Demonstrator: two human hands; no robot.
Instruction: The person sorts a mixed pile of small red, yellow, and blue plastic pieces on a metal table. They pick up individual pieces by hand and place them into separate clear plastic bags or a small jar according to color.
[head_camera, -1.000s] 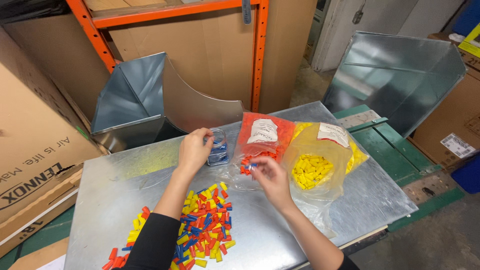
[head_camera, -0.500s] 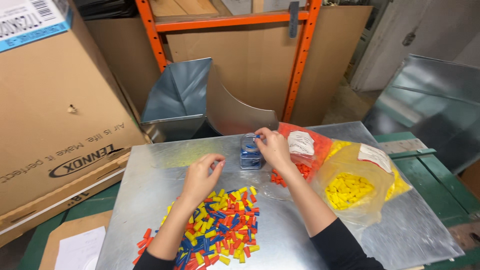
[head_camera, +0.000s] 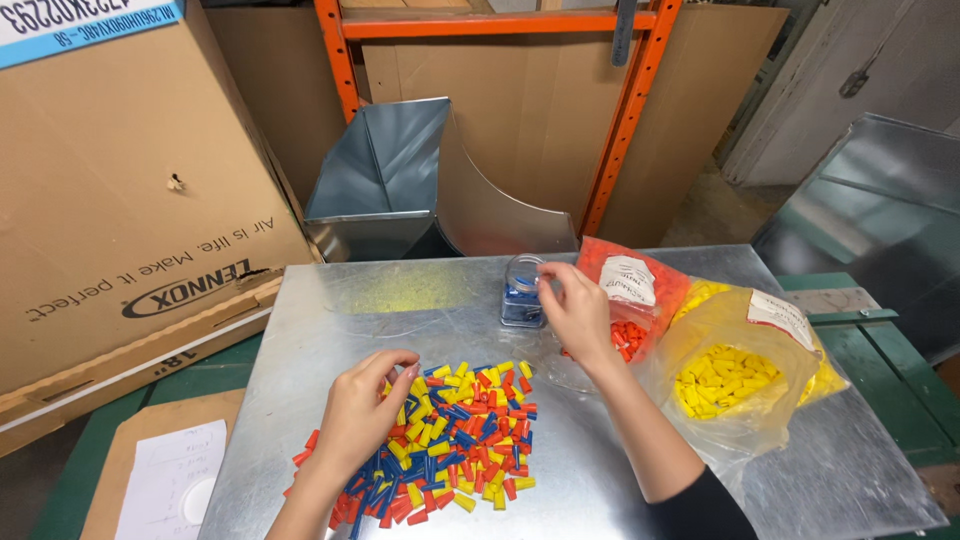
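We see an orange bag (head_camera: 628, 290) and a yellow bag (head_camera: 745, 375), both white-labelled. Our right hand (head_camera: 575, 310) pinches at a clear jar (head_camera: 522, 292) of blue pieces; left hand (head_camera: 362, 410), fingers curled, touches the mixed connector pile (head_camera: 450, 440).

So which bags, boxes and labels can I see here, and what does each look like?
Big brown cardboard box: left, leaning, dark print, blue-and-white label on top.
Clear jar: table centre, blue pieces inside, right hand at it.
Orange bag: right of jar, white label.
Yellow bag: far right, white label.
White paper sheet: bottom left.
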